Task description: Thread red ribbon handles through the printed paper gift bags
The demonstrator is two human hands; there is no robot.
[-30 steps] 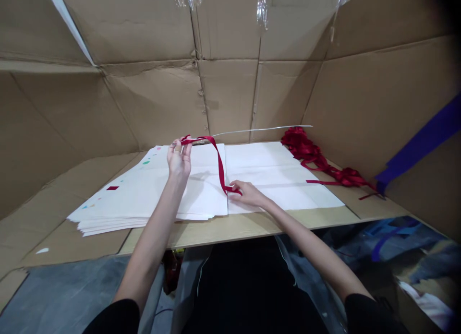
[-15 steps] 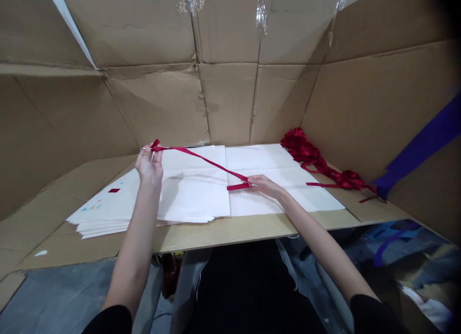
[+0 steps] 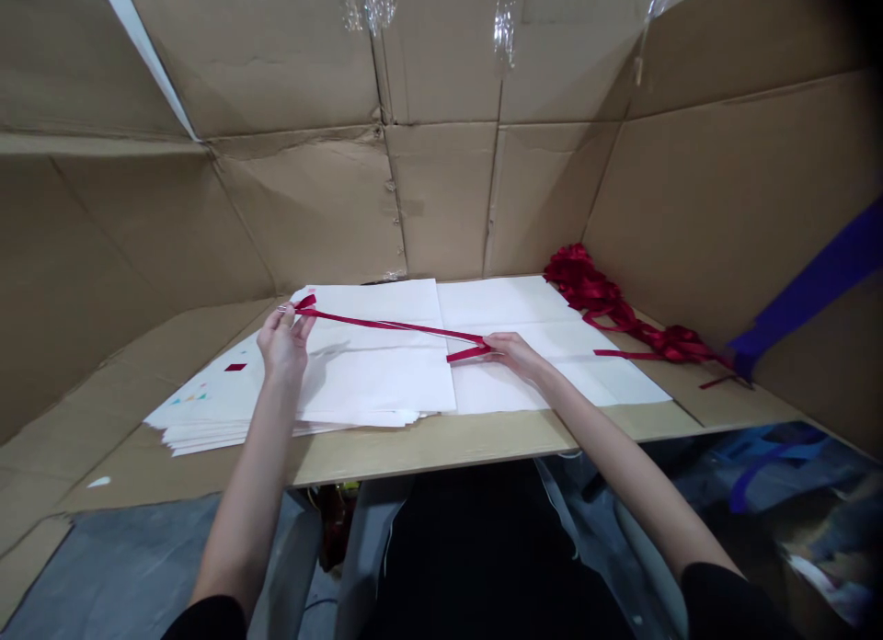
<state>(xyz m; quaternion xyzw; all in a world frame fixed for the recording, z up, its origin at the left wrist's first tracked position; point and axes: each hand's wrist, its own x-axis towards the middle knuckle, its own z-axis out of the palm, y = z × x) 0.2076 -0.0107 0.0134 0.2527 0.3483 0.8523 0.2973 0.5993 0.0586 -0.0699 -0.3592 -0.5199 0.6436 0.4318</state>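
A narrow red ribbon (image 3: 396, 325) stretches nearly level between my two hands, above a stack of white paper sheets (image 3: 379, 382). My left hand (image 3: 282, 341) pinches one end, where a short red tail sticks up past the fingertips. At the other end, my right hand (image 3: 510, 350) is closed on the ribbon, and a short folded-back piece points left from its fingers. The stack has small coloured marks and a dark red diamond shape (image 3: 235, 367) at its left. Under my right hand lies a creased white sheet (image 3: 552, 382).
A heap of red ribbon (image 3: 586, 281) lies along the right side, with a loose strip reaching onto the white sheet. A blue-purple band (image 3: 814, 291) hangs at the right. Cardboard walls (image 3: 441, 189) enclose the table at the back and sides.
My left hand has come down slightly, so the ribbon runs flatter than before. My right hand keeps its hold. The whole view has shifted a little.
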